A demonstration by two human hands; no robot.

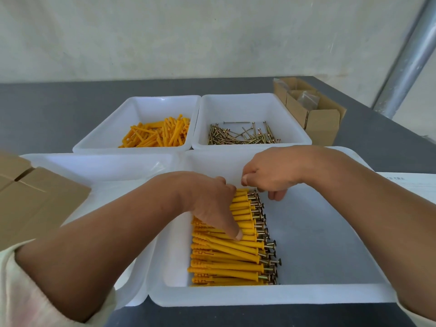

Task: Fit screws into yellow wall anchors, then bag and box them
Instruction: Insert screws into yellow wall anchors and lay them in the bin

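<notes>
The near right bin (330,244) holds a neat row of fitted anchors (226,260), screw heads pointing right. The left hand (212,199) lies spread wide over the row, its thumb (237,233) pressing flat on the anchors. The right hand (266,175) hovers at the row's far end, its fingers curled down by the screw heads; whether it pinches anything cannot be told. Far left, a bin (132,109) holds loose anchors (158,135). Beside it on the right, another bin (278,107) holds screws (240,136). Cardboard boxes sit at far right (323,126) and near left (35,199).
</notes>
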